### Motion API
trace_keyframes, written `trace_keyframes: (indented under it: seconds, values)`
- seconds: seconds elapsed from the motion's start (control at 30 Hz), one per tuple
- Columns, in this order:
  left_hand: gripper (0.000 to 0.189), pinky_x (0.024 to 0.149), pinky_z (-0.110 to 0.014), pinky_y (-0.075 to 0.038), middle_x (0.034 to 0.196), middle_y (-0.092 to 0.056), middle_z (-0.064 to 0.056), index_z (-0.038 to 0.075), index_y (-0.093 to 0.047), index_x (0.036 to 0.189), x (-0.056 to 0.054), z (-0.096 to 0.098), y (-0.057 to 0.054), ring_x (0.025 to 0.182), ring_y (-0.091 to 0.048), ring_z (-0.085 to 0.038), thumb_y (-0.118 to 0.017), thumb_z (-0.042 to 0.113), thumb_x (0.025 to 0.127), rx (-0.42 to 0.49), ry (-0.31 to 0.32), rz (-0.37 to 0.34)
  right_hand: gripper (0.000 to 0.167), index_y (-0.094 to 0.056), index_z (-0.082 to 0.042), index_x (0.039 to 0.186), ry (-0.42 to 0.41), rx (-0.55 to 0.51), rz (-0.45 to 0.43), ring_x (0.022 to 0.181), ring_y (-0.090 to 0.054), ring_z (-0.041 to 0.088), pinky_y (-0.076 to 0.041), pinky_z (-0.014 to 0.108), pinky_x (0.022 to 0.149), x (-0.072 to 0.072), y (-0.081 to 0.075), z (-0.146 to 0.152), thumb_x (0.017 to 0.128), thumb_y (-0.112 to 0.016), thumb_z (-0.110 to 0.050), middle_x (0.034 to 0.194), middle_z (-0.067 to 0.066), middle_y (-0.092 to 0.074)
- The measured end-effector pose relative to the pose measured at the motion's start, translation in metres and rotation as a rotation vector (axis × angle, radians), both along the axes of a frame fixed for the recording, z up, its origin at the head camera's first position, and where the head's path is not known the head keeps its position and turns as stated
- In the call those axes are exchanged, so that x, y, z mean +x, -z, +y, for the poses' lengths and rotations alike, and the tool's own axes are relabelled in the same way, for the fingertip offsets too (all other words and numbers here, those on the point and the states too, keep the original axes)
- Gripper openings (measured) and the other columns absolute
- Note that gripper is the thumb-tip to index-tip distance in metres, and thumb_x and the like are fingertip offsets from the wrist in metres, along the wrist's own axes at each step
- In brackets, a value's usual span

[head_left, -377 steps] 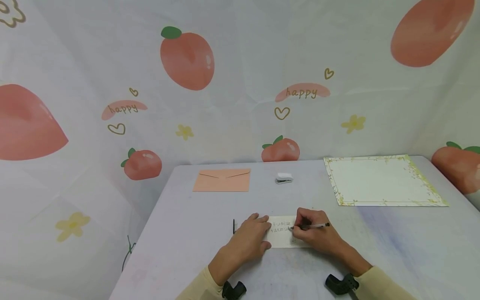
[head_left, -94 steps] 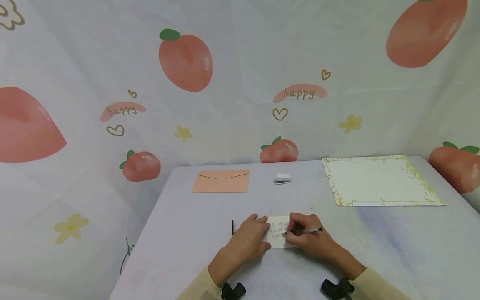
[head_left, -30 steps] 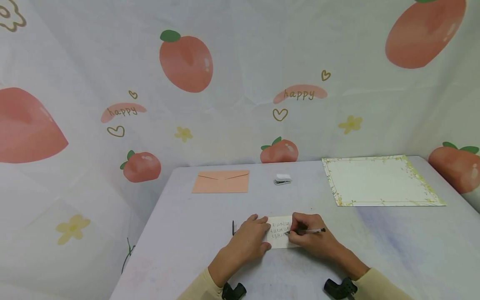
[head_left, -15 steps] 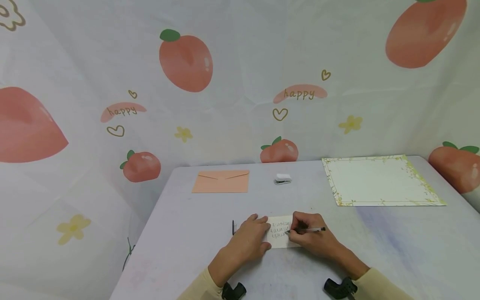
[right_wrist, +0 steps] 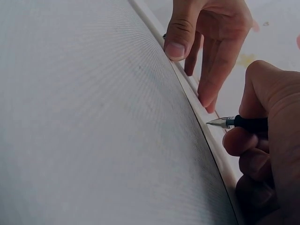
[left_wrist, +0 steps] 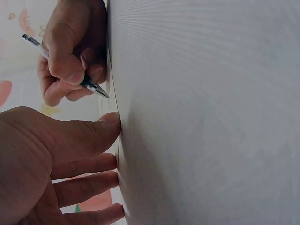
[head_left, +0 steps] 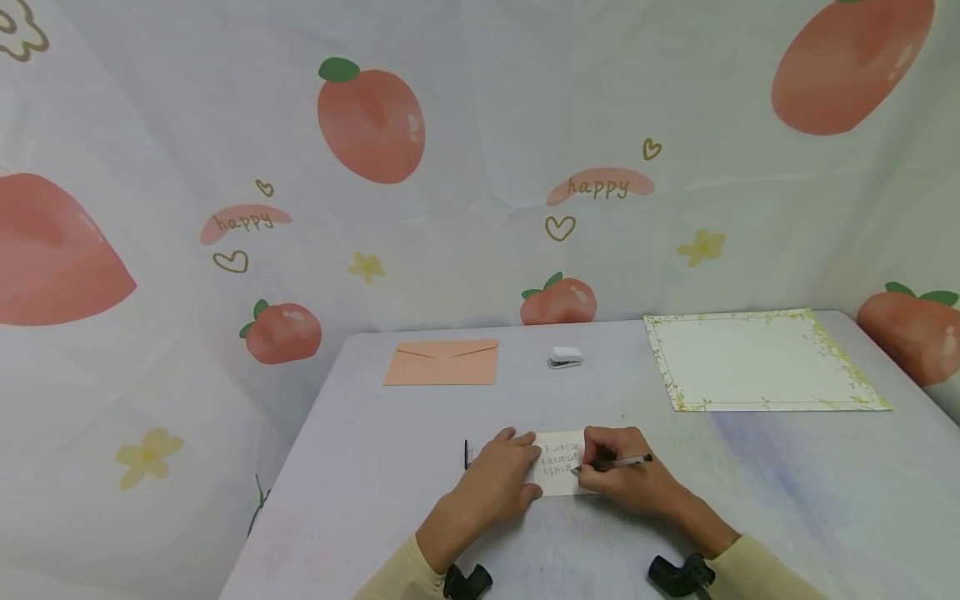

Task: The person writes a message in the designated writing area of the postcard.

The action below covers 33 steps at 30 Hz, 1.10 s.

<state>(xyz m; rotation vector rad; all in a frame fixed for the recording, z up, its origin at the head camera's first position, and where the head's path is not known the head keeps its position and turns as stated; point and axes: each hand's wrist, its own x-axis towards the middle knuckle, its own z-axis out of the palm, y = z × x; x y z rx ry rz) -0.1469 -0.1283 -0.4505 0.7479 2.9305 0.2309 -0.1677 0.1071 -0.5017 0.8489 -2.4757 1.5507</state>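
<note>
A small cream card lies on the table in the head view, with several short rows of dark handwriting on it. My right hand pinches a gel pen, its tip at the end of the lowest row; the hand covers the card's right part. My left hand rests with extended fingers on the card's left edge. In the left wrist view the pen has a dark grip and a metal tip. From the right wrist view, the pen tip meets the card beyond the left fingertips.
Behind the hands lie a peach envelope and a small white stapler. A large sheet with a floral border lies at the back right. A dark pen cap sticks out left of my left hand. A printed cloth hangs behind the table.
Rows of handwriting have grown downward on the card over these seconds. My right hand with the pen has shifted slightly along the lowest row. My left hand keeps its place.
</note>
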Motion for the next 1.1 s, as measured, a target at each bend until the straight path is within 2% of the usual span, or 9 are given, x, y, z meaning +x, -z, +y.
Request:
trace_keyframes:
  seconds: [0.47,0.77,1.1]
  values:
    - [0.053,0.121,-0.044,-0.051,0.154,-0.067,-0.010,0.006,-0.074,0.139,0.000,-0.002,-0.003,0.145,-0.062,-0.037,-0.089,0.028,0.093,0.001,0.014,0.002,0.034,-0.061,-0.018,0.077,0.052,-0.085,0.006,0.067,-0.060,0.003,-0.046,0.021,0.054,-0.001,0.005,-0.001,0.076,-0.074,0.013,0.075,-0.007,-0.069]
    - [0.053,0.120,-0.044,-0.052,0.152,-0.068,-0.010,0.005,-0.075,0.138,-0.001,-0.001,-0.002,0.144,-0.063,-0.038,-0.089,0.028,0.092,0.004,0.020,0.014,0.031,-0.063,-0.015,0.081,0.014,-0.081,-0.074,0.073,-0.064,0.005,-0.050,0.022,0.058,-0.002,0.004,0.008,0.079,-0.075,0.013,0.083,0.002,-0.074]
    - [0.053,0.121,-0.044,-0.052,0.155,-0.067,-0.009,0.007,-0.074,0.139,-0.001,0.000,-0.002,0.146,-0.061,-0.037,-0.089,0.029,0.093,-0.007,0.005,-0.007,0.030,-0.064,-0.017,0.083,-0.002,-0.053,-0.078,0.076,-0.065,0.005,-0.053,0.022,0.062,-0.001,0.006,0.007,0.081,-0.079,0.009,0.086,0.000,-0.076]
